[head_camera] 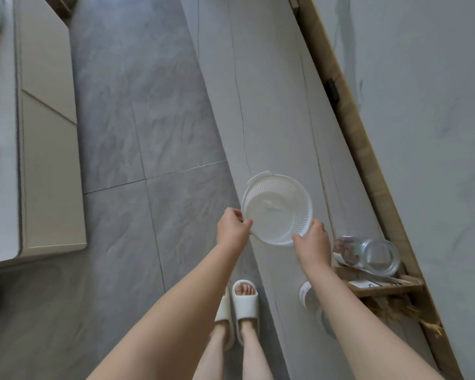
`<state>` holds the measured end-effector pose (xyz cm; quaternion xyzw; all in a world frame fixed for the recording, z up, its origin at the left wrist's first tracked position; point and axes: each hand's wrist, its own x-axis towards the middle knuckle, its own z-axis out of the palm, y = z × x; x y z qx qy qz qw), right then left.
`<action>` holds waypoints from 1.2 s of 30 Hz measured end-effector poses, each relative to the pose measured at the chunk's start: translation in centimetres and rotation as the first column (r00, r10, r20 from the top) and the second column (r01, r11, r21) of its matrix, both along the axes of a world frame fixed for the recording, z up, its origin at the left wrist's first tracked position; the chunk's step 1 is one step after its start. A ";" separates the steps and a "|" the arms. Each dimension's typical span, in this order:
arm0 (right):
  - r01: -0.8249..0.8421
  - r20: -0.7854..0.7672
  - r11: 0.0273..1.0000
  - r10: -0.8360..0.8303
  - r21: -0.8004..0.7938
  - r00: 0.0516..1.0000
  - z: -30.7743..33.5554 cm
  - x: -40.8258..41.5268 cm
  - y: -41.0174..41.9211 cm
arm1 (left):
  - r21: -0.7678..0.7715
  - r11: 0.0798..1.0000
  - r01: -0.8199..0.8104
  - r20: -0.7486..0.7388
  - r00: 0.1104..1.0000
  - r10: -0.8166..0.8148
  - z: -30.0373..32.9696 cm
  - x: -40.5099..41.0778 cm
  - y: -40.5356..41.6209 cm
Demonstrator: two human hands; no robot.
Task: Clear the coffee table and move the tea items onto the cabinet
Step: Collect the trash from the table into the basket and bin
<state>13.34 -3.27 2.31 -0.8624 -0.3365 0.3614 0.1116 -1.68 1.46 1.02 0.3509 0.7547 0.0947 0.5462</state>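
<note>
Both hands pinch the rim of the white strainer basket (277, 209) over the long worktop (274, 111) — left hand (232, 225) at its left edge, right hand (311, 238) at its near-right. Keep it level, set it down flat, left of the glass jar (373, 253) — then let go.

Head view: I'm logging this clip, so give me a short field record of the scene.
held item: white perforated basket
left hand: fingers grip the basket's near-left rim
right hand: holds the near-right rim
basket position: over the grey cabinet top
nearby: glass jar lying on its side, to the right
basket contents: cannot tell
</note>
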 end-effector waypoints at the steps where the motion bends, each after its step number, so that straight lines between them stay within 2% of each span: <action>1: -0.016 -0.020 0.999 0.017 0.035 1.000 0.9 -0.5 0.0 | 0.006 0.999 -0.046 0.002 0.999 0.046 1.0 -0.7 -0.1; 5: -0.120 -0.063 0.984 0.129 0.128 0.990 4.7 -3.2 0.1 | 0.005 0.974 -0.225 0.036 0.974 0.225 5.5 -3.9 -1.1; 9: -0.239 -0.093 0.960 0.254 0.145 0.963 8.5 -6.5 0.6 | 0.025 0.941 -0.337 0.068 0.940 0.334 10.5 -7.9 -3.2; 14: -0.429 -0.161 0.887 0.454 0.171 0.876 14.0 -12.0 0.6 | 0.081 0.887 -0.454 0.077 0.890 0.449 16.2 -13.7 -7.3; 21: -0.662 -0.212 0.708 0.706 0.244 0.676 20.2 -21.6 -1.7 | 0.168 0.721 -0.672 0.097 0.739 0.667 22.5 -22.8 -14.7; 24: -0.754 -0.193 0.600 0.800 0.268 0.568 22.1 -26.0 -3.1 | 0.204 0.647 -0.735 0.109 0.674 0.731 24.0 -26.5 -18.0; 28: -0.823 -0.146 0.493 0.870 0.282 0.471 23.2 -32.0 -5.2 | 0.251 0.566 -0.786 0.106 0.603 0.791 25.0 -30.8 -22.3; 33: -0.878 -0.143 0.416 0.909 0.235 0.392 23.8 -39.8 -9.0 | 0.244 0.437 -0.866 0.271 0.494 0.826 25.1 -36.3 -27.5; 36: -0.902 -0.158 0.382 0.921 0.201 0.355 24.0 -44.5 -11.5 | 0.156 0.336 -0.929 0.348 0.370 0.861 24.7 -40.2 -30.5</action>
